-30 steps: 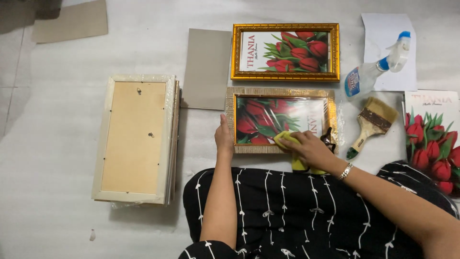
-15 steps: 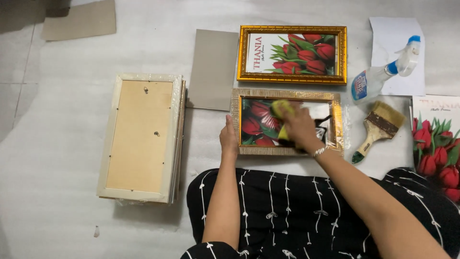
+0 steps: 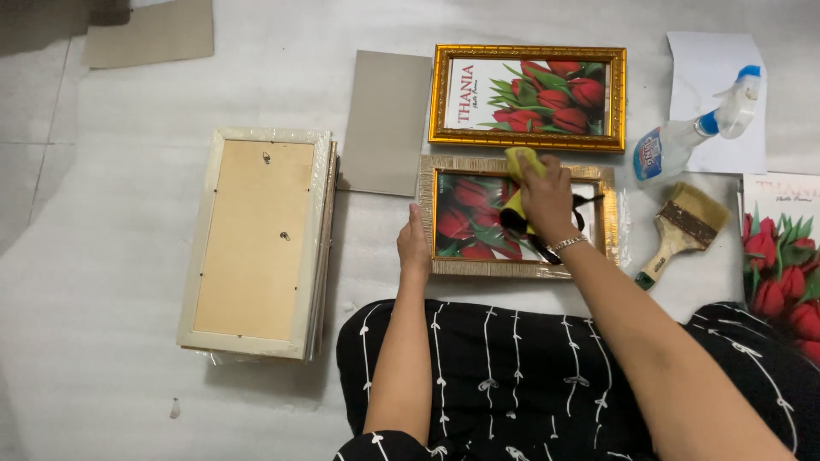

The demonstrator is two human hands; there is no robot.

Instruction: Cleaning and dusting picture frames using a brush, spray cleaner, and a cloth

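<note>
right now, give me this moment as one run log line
left hand steadies pale gold frame | right hand presses yellow cloth on its glass | spray bottle, paintbrush at right

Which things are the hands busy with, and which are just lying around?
In use:
- yellow cloth, under the right hand
- pale gold picture frame, steadied by the left hand

Lying about:
- spray bottle
- paintbrush
- bright gold frame
- grey card
- stack of face-down frames
- loose flower print
</note>
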